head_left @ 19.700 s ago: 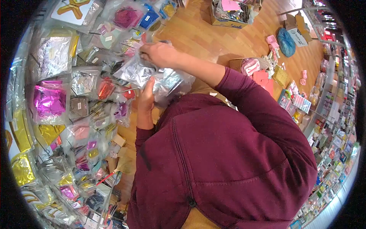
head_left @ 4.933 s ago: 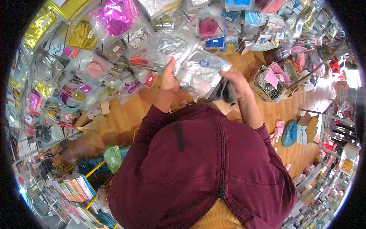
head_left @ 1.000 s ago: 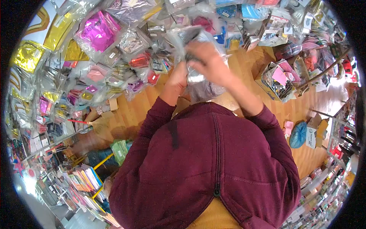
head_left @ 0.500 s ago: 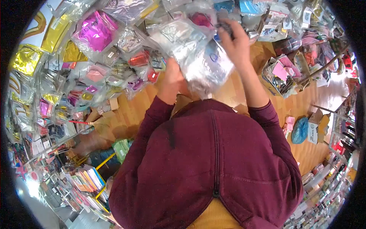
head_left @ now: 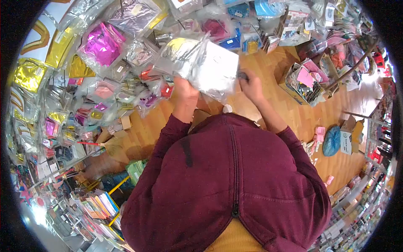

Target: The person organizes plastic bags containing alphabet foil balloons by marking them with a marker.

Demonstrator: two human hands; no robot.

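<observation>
My left hand (head_left: 184, 90) is closed on the lower left edge of clear plastic packets (head_left: 218, 69) with silvery and white contents, held up in front of me. My right hand (head_left: 252, 87) is at the right side of the packets, its fingers closed round a small dark object (head_left: 242, 76) that I cannot make out well. Behind the packets hang more bags, among them a magenta foil one (head_left: 103, 44) to the left and a dark pink one (head_left: 215, 28) above.
An open box of packets (head_left: 289, 86) stands on the wooden floor (head_left: 268, 71) at right, crossed by a pole (head_left: 357, 65). Farther down lie a blue bag (head_left: 331, 140) and a white carton (head_left: 345, 143). Stocked racks line both sides.
My right hand has moved down from the top of the packets to their right side. The packets have turned and shifted slightly left, and my left hand is a little lower.
</observation>
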